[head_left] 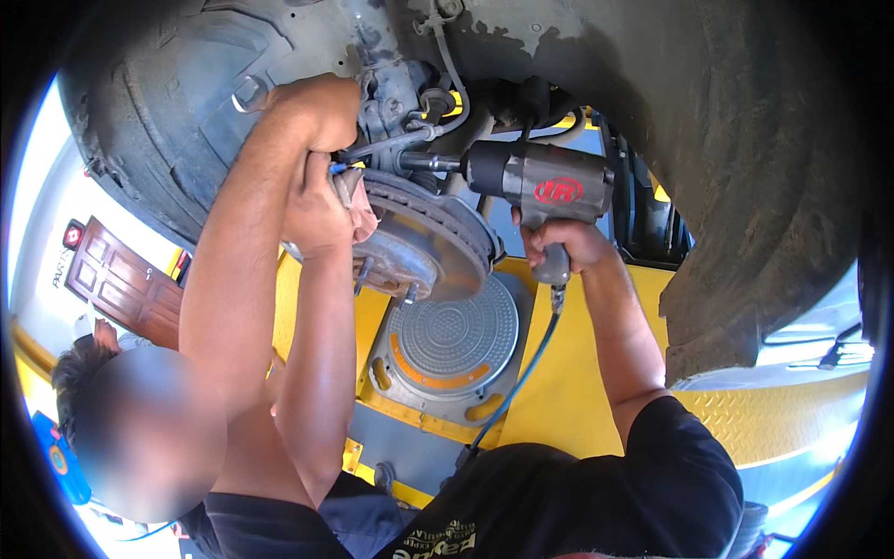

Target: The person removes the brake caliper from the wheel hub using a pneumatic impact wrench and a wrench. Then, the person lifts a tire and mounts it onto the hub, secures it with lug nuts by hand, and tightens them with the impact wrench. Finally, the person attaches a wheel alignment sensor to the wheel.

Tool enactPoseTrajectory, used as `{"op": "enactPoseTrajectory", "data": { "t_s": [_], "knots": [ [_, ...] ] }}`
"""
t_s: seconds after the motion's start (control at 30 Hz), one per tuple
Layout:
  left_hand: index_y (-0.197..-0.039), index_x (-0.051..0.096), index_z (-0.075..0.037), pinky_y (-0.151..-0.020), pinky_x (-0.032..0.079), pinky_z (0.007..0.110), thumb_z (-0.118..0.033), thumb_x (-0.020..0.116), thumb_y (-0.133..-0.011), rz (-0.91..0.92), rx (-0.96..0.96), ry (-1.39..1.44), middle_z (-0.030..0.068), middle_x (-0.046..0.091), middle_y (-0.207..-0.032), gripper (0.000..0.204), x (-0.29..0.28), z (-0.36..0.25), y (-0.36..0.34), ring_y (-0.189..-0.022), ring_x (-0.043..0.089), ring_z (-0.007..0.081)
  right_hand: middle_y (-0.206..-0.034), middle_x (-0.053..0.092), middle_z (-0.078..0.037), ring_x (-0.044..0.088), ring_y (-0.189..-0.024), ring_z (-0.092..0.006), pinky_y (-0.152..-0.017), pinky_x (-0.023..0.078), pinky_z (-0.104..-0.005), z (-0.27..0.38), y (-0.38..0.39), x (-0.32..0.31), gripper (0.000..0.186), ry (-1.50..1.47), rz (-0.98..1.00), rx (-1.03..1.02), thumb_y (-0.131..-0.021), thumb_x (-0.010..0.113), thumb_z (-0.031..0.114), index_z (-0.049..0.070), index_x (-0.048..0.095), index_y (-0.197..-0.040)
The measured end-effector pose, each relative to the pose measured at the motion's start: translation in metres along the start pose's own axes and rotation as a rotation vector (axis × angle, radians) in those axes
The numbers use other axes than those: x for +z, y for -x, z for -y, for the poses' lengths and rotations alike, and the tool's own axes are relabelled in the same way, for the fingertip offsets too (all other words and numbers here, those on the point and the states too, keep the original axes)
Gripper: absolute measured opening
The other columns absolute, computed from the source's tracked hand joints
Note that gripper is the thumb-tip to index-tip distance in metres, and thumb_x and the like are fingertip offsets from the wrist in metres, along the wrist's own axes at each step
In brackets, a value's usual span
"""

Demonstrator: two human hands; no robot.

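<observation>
Markings in view

Impact wrench (503, 170) in my right hand (579, 244): red letter mark (559, 191) inside a red oval, on the dark grey housing. My black shirt (577, 494): pale yellowish print (456, 538), several lines, one larger than the rest, at the lower edge of view. White wall (45, 233), left: dark capital letters (61, 268), tilted, beside a brown door (126, 279). Small red sign (73, 235) with white emblem near the door's upper corner; emblem too small to make out.

Grey impact wrench (549, 177), red emblem (559, 191), blue hose (533, 368), yellow platform (577, 345), grey patterned disc (454, 326) with orange arc (436, 374)
</observation>
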State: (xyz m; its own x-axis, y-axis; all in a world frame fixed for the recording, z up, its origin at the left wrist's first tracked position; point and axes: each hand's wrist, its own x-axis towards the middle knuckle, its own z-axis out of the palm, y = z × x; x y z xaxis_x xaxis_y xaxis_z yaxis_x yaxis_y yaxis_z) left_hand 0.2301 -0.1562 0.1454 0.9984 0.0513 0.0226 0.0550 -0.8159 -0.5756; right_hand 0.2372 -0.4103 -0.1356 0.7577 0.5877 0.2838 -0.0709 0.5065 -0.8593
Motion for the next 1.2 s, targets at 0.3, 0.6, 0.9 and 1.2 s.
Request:
{"op": "enactPoseTrajectory", "data": {
  "t_s": [0.3,0.6,0.9,1.2],
  "knots": [
    [-0.110,0.076,0.000,-0.091,0.058,0.045,-0.007,0.062,-0.085,0.134,-0.043,0.044,0.0117,0.079,-0.097,0.030,-0.011,0.000,-0.002,-0.089,0.076,0.0283,-0.077,0.061,-0.008,0.058,-0.059,-0.0178,-0.061,0.050,-0.0333,-0.002,0.008,-0.010,0.051,-0.080,0.064,-0.112,-0.076,0.067,0.004,-0.002,0.062,-0.126],
    [-0.111,0.076,0.000,-0.085,0.061,0.048,-0.013,0.067,-0.091,0.097,-0.036,-0.066,0.0128,0.078,-0.107,0.025,-0.006,0.016,-0.001,-0.098,0.075,0.0282,-0.072,0.051,-0.006,0.054,-0.060,-0.0188,-0.067,0.050,-0.0375,-0.060,0.098,-0.008,0.075,-0.274,-0.217,-0.078,-0.074,0.064,0.012,-0.004,0.047,-0.146],
    [-0.112,0.075,-0.002,-0.090,0.057,0.049,-0.024,0.065,-0.096,-0.555,-0.245,0.110,0.0201,0.074,-0.114,0.029,0.004,0.050,0.109,-0.104,0.071,0.0412,-0.073,0.051,-0.008,0.054,-0.059,-0.0213,-0.064,0.050,-0.0396,-0.140,0.229,-0.005,0.063,-0.331,-0.557,0.086,-0.075,0.059,0.008,-0.004,0.049,-0.136],
    [-0.099,0.072,0.000,-0.070,0.053,0.035,-0.020,0.072,-0.098,-0.014,-0.065,1.529,0.0130,0.070,-0.081,0.020,0.254,-0.147,0.284,-0.074,0.067,0.0177,-0.074,0.049,-0.007,0.052,-0.063,-0.0210,-0.065,0.049,-0.0398,-0.155,0.289,-0.021,0.044,-0.373,-0.793,0.148,-0.081,0.058,0.009,0.005,0.051,-0.125]
  ]
}}
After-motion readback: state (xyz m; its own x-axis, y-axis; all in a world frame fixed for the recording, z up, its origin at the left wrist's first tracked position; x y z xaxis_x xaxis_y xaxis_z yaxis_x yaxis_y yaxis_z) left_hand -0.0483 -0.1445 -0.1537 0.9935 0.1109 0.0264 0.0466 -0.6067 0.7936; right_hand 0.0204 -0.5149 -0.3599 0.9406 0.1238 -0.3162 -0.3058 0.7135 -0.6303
